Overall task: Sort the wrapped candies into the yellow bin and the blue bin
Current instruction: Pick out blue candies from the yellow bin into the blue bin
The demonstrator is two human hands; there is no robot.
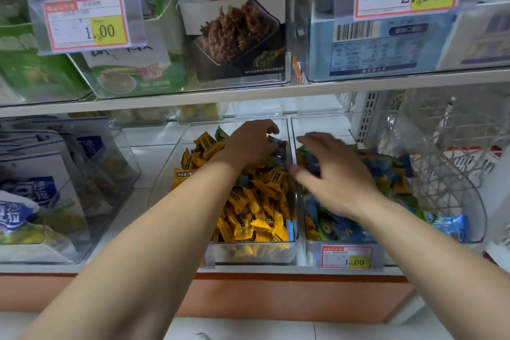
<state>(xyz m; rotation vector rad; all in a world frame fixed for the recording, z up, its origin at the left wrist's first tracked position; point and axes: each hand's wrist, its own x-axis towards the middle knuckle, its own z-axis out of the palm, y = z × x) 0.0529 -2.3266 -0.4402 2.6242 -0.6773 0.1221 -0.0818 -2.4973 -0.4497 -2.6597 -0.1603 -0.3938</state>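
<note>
Step in hand: pulling strays. Yellow bin (165, 171), at the shelf's front edge: a heap of yellow candies (248, 215), with a few blue ones at its far right corner. Left hand (251, 143) is there, fingers curled, apparently pinching a blue candy (277, 144). Next move: carry it over the wall into the blue bin (311, 254), touching on the right. That bin holds blue and green candies (342, 229), some yellow. Right hand (331, 174) hovers above them, fingers spread, blurred, nothing visibly held.

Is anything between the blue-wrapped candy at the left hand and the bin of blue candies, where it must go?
Only the clear plastic walls where the two bins meet; the left hand, gripping a blue-wrapped candy, must lift it over them. The right hand hovers above the clear bin of blue candies.
</note>
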